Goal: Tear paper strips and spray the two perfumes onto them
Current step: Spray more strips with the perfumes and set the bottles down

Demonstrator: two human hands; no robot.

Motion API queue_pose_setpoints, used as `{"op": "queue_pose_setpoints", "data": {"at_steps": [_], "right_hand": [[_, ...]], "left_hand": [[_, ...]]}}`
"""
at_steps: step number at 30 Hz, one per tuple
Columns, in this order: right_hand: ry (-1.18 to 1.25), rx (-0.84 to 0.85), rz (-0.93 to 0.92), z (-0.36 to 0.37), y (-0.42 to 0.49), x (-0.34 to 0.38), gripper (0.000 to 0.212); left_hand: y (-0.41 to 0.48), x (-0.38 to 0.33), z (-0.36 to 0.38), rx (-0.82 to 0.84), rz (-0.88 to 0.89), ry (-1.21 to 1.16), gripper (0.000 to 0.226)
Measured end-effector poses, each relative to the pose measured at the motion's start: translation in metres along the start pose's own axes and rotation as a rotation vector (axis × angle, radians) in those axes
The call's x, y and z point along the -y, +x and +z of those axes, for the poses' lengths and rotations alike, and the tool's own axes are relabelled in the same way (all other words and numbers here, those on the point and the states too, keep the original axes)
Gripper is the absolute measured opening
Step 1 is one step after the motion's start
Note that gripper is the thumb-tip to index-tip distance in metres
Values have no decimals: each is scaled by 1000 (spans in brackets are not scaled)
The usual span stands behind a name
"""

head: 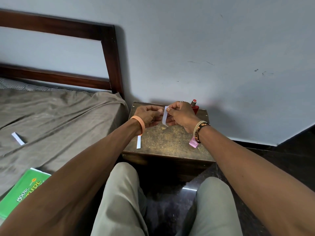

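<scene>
Over the small wooden table (170, 142), my left hand (148, 116) and my right hand (181, 114) both pinch a narrow white paper strip (165, 116) that hangs upright between them. A second white strip (139, 142) lies flat on the table's left side, partly under my left wrist. A red perfume bottle (195, 106) with a red cap stands at the table's back edge, behind my right hand. A pink perfume bottle (193, 143) sits on the table's right side, mostly hidden by my right wrist.
A bed with a brown sheet (51, 120) and a dark wooden headboard (109, 53) stands to the left. On the bed lie a folded white paper piece (18, 138) and a green book (23, 189). A grey wall is close behind the table. My knees are below.
</scene>
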State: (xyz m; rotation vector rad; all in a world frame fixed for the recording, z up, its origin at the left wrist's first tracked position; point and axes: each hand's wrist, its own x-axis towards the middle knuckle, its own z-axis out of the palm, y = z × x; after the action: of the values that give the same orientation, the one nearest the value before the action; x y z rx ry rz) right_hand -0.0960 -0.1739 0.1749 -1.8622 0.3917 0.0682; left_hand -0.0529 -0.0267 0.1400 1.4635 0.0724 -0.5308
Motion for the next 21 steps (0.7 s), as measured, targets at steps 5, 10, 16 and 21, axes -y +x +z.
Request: {"op": "queue_pose_setpoints", "data": {"at_steps": [5,10,16,21], "right_hand": [[-18,47,60,15,26,-14,7],[-20,83,130,34,55,-33,7],[-35,129,202,61,92,-56,5],[-17,169,249,84,125,-84,6]], "left_hand": [[18,11,-12,-13,-22,17,7],[45,28,-26,-18,-79,72,14],[81,51,-45,-43,-158,94,9],[113,76,-62,-76,-217,120,11]]}}
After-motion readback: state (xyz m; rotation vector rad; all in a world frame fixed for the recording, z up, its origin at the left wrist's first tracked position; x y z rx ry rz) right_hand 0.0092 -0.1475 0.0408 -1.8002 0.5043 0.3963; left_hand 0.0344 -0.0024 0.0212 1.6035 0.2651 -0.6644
